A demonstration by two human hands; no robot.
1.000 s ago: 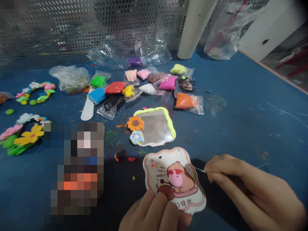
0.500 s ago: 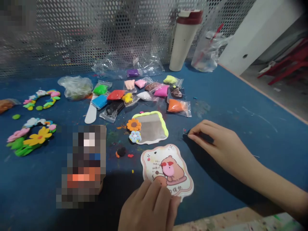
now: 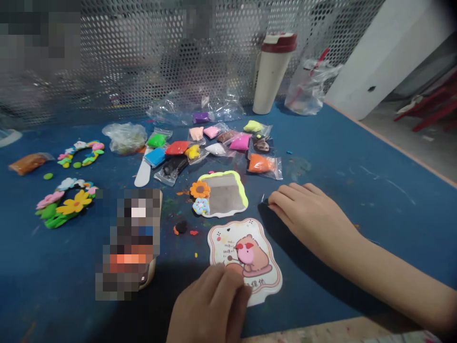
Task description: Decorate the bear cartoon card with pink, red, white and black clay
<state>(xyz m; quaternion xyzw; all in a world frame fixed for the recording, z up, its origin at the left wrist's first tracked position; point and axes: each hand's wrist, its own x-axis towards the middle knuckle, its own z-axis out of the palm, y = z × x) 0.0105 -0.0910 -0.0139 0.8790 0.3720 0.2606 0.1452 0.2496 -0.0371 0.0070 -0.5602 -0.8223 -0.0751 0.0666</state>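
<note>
My left hand (image 3: 212, 305) has curled fingers pressed on the lower left of a wavy-edged card (image 3: 273, 281) with a cartoon bear. A pink round piece (image 3: 245, 255) and red pieces sit on the bear's face. My right hand (image 3: 303, 209) rests on the table to the right, its fingertips pinched on a thin, pale sliver (image 3: 263, 198) whose kind I cannot make out. Behind the card lies a wavy-framed mirror (image 3: 224, 193), edged partly in yellow-green clay, with an orange flower (image 3: 200, 189) and a light-blue flower (image 3: 201, 206) on its left side.
Several bags of coloured clay, among them an orange one (image 3: 260, 164), lie behind the mirror. A white spatula (image 3: 143, 172), a blurred phone (image 3: 152, 276) and two flower-decorated rings (image 3: 76, 202) are on the left. A tumbler (image 3: 271, 78) and a plastic bag (image 3: 307, 90) stand at the back.
My right hand has shifted slightly left, its fingers folding closer together. The left hand has slid a little left and down along the card. The whole view has shifted slightly.
</note>
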